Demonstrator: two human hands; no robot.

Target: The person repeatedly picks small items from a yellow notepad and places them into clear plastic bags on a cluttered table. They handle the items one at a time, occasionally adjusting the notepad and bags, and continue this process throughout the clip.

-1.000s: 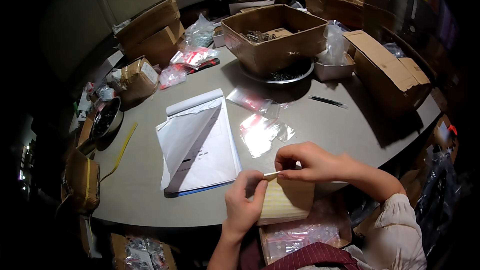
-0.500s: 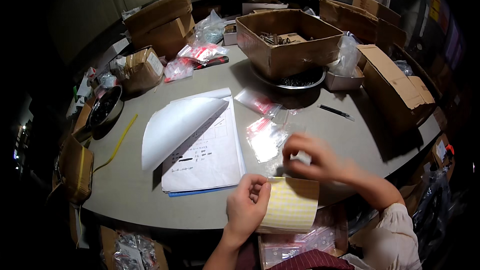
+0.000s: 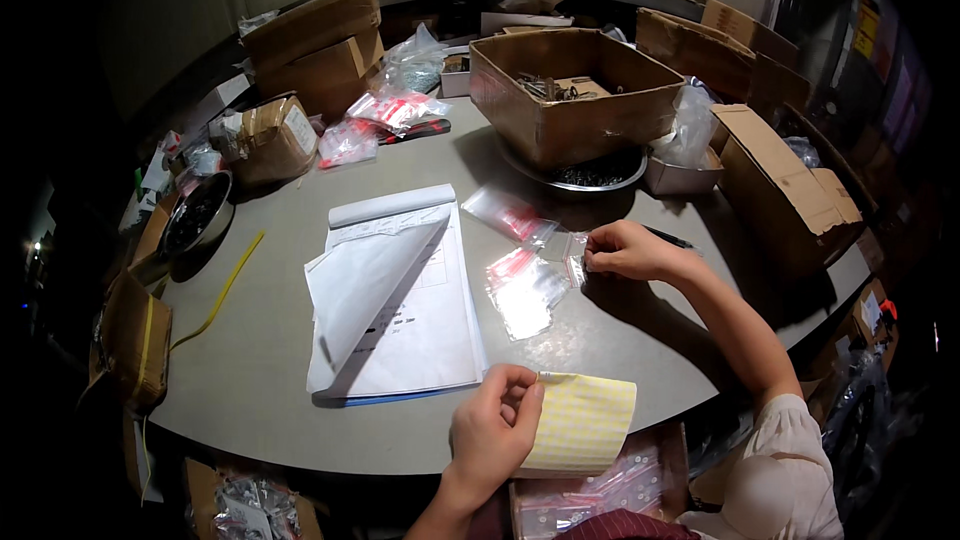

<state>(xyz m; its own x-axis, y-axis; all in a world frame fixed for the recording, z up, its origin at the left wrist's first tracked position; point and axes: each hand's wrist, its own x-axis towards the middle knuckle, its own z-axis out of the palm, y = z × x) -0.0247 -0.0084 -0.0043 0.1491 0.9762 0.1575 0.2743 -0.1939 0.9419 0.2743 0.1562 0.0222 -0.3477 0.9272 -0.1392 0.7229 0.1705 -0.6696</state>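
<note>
My left hand [image 3: 492, 432] pinches the upper left corner of a sheet of small yellow and white stickers [image 3: 582, 422], held at the table's near edge. Farther out, my right hand [image 3: 632, 250] has its fingertips closed on the edge of a small clear zip bag [image 3: 574, 268] on the table. Beside that lie several flat clear zip bags [image 3: 522, 306] with red strips, and a larger bunch of clear bags [image 3: 508, 214] behind them. To the left rests a stack of written papers [image 3: 430, 345], its top page curled over.
A large cardboard box [image 3: 570, 120] of metal parts sits on a metal bowl [image 3: 600, 180] of dark pieces. Another open box [image 3: 790, 170] stands right, near a pen [image 3: 668, 238]. At left are a bowl [image 3: 205, 220] and yellow strap [image 3: 222, 290]. Below the edge is a box of bagged parts [image 3: 600, 500].
My right hand has moved away from the sticker sheet, out to the small zip bag. The curled page on the paper stack has dropped lower. My left hand still holds the sheet.
</note>
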